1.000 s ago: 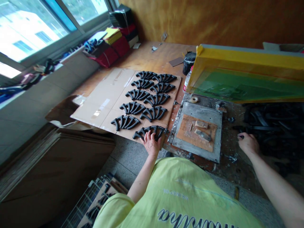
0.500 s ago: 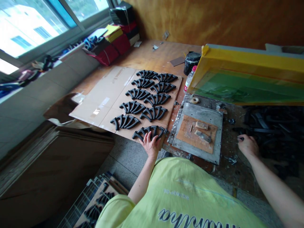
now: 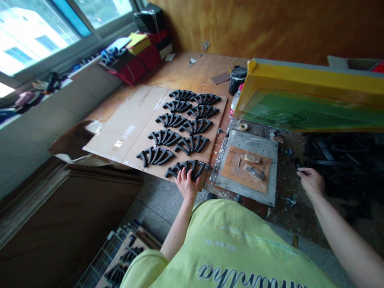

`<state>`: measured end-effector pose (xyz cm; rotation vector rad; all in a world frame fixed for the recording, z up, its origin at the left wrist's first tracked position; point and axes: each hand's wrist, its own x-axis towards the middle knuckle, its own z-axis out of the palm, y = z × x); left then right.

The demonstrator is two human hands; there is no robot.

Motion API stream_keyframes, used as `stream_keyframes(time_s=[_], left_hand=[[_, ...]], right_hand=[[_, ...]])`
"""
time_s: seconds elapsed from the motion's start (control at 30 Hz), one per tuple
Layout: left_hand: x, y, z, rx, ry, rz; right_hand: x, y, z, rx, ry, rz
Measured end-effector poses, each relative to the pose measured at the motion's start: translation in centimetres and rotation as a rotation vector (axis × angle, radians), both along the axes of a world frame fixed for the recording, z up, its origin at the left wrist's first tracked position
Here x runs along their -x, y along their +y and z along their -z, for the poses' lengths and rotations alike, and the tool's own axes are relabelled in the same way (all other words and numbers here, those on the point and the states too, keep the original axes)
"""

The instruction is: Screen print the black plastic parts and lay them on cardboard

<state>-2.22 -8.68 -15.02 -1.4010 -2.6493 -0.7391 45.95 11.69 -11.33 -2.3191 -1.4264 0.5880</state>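
Observation:
Several black fan-shaped parts lie in two rows on a cardboard sheet (image 3: 126, 132). My left hand (image 3: 186, 183) rests with fingers spread on the nearest black part (image 3: 199, 165) at the sheet's front edge. My right hand (image 3: 312, 181) is at the right on the stained bench, fingers curled on a small dark thing I cannot make out, beside a heap of black parts (image 3: 339, 154). Between the hands lies a grey metal plate (image 3: 270, 176) with a brown board and small blocks on it.
A yellow-framed green screen (image 3: 309, 96) stands tilted up behind the plate. A black pot (image 3: 237, 78) and a red-capped bottle (image 3: 235, 104) stand beside it, a tape roll (image 3: 243, 126) near them. Red and yellow boxes sit by the window. Stacked cardboard lies low on the left.
Both hands stay where they were; only the camera has shifted slightly.

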Motion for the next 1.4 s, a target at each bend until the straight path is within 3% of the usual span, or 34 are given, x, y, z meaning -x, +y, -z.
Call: stream_keyframes(time_s=[0.13, 0.33, 0.53, 0.7, 0.8, 0.93, 1.03, 1.17, 1.27, 1.4], left_hand=[[0.5, 0.0, -0.2, -0.033, 0.011, 0.013], [2.8, 0.5, 0.4, -0.075, 0.007, 0.116], [4.2, 1.7, 1.1, -0.107, 0.013, 0.124], [3.6, 1.1, 0.4, -0.066, -0.01, 0.124], [3.8, 0.2, 0.0, -0.105, -0.025, 0.12], [5.3, -1.4, 0.1, -0.172, -0.005, 0.134], [7.0, -2.4, 0.4, -0.2, 0.018, 0.106], [8.8, -3.4, 1.0, -0.25, 0.026, 0.007], [9.5, -4.0, 1.8, -0.286, 0.014, -0.118], [10.1, -5.2, 2.7, -0.282, -0.049, -0.282]], right_hand=[[2.7, -1.5, -1.7, -0.168, 0.082, -0.108], [10.3, -4.8, -5.3, -0.471, 0.107, -0.589], [15.1, -5.9, -5.3, -0.478, -0.026, -0.902], [16.0, -5.7, -4.8, -0.462, -0.138, -0.952], [16.1, -6.1, -5.7, -0.485, -0.127, -0.946], [15.9, -7.8, -7.3, -0.539, -0.026, -0.837], [16.3, -9.6, -8.2, -0.48, 0.129, -0.768], [18.5, -12.1, -8.4, -0.266, 0.345, -0.772], [21.1, -13.5, -7.4, -0.08, 0.45, -0.888], [24.1, -14.9, -4.5, 0.138, 0.488, -1.151]])
